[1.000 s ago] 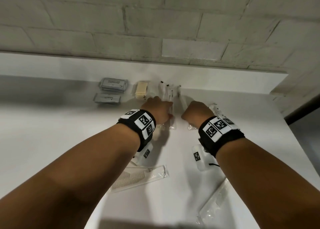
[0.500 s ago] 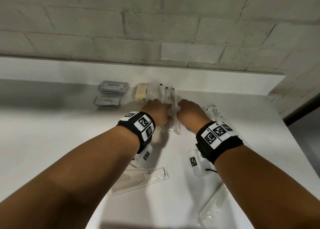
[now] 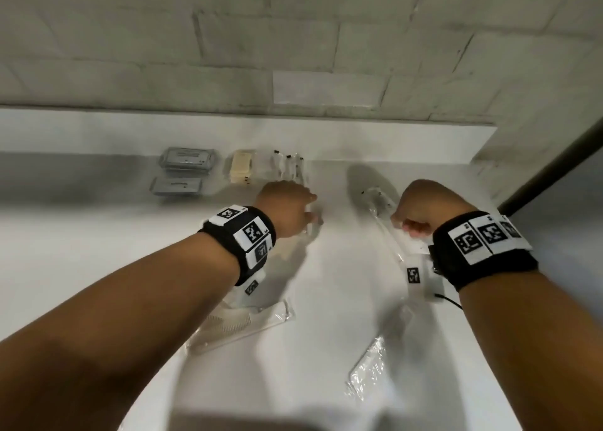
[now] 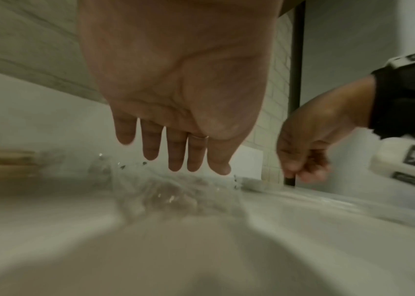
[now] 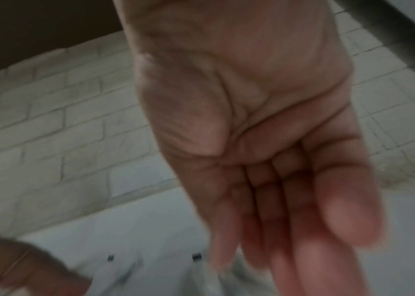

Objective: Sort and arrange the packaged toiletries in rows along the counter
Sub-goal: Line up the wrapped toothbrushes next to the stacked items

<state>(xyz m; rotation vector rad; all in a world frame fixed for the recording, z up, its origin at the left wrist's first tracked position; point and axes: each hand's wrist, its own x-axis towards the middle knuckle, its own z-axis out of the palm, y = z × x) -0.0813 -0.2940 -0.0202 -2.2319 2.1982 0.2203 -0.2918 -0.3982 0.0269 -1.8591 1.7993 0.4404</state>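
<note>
Right hand [image 3: 424, 207], fingers loose and holding nothing, hovers just right of the loose toothbrush packet [image 3: 380, 212] lying long axis front-to-back on my counter [image 3: 98, 251], nearer it than my open left hand [image 3: 287, 210] by the toothbrush row [image 3: 288, 166].

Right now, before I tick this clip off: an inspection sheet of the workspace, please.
Surface: white counter, lit unevenly.
Job's things: grey packets, cream soap bars and clear sachets rowed at the back; bagged comb and two clear wrappers unsorted.
Clutter: nothing seen.
Grips: left hand open over the sachets; right hand loosely curled, empty.
Cables: black lead at the right wristband.
Surroundings: pale brick wall.
</note>
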